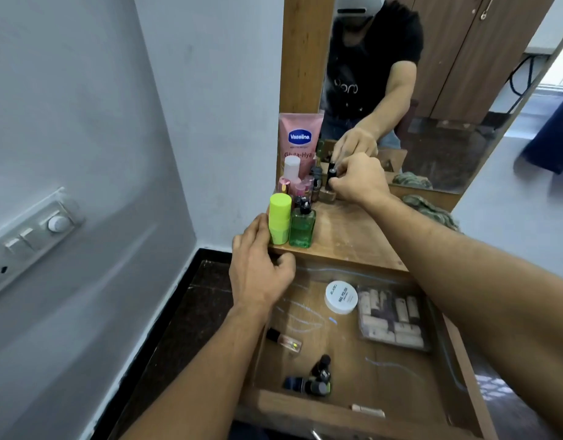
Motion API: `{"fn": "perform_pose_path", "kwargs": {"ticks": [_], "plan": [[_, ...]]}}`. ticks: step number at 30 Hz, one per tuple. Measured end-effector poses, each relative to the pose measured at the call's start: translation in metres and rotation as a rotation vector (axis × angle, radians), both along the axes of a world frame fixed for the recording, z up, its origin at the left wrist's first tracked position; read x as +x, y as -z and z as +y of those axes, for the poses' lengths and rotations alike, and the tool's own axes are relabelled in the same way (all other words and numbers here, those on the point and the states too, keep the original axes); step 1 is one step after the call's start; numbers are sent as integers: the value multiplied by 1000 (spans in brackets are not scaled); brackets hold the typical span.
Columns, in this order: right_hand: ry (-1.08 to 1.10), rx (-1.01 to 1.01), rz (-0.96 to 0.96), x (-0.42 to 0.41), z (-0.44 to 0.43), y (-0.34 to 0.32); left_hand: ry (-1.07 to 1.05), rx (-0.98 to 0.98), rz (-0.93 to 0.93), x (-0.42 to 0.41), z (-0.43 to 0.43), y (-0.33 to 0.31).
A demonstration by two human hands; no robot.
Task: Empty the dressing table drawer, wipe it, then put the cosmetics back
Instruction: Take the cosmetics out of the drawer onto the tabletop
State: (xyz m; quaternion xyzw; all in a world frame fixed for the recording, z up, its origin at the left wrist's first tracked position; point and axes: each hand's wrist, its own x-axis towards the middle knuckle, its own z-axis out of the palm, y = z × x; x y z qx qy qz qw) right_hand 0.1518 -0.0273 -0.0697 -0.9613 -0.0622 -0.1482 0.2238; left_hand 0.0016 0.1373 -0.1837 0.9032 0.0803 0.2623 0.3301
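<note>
Dark bottle (331,173) pinched by right hand (359,179) fingers (339,185) on table (353,233); left hand (258,268) grips its edge. Likely emptying; nxt: drawer (305,404) leftovers.

Right hand (358,179) pinching dark bottle (331,173), left hand (259,265) gripping tabletop (353,239) edge

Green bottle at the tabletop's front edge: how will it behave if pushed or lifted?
The green bottle stands taller than wide at the front edge of the tabletop; a high push would probably tip it, perhaps into the open drawer. Its glossy translucent walls look rigid and maybe slippery. If the green is liquid, it is likely heavy for its size.
</note>
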Motion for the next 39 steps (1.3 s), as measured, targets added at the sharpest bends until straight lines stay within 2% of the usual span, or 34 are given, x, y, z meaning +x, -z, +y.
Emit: {"fn": "perform_pose_path", "kwargs": {"ticks": [3,6,9,10,12,13,15,20,24,34,39], "plan": [[37,71,-5,-9,-5,3,6,3,22,-1,0,-2],[118,117,-97,-35,-14,5,9,-3,44,-3,0,-6],[-29,110,-109,-77,-22,10,12,-9,74,-4,-1,-10],[-142,48,-65,-94,-24,11,13,-9,82,-4,-1,-11],[-404,-219,81,-127,-28,11,22,-17,103,-4,0,-13],[-534,-316,195,-143,-28,10,32,-24,114,-5,1,-14],[-708,-358,511,-169,-26,16,57,-50,130,-6,2,-17],[-796,-492,690,-194,-24,38,101,-130,170,-12,5,-32],[-781,-531,626,-204,-24,47,145,-134,183,-14,7,-35],[-792,-462,525,-199,-29,65,151,-109,200,-11,8,-30],[-750,-434,339,-180,-38,23,124,-83,141,-10,6,-24]]}}
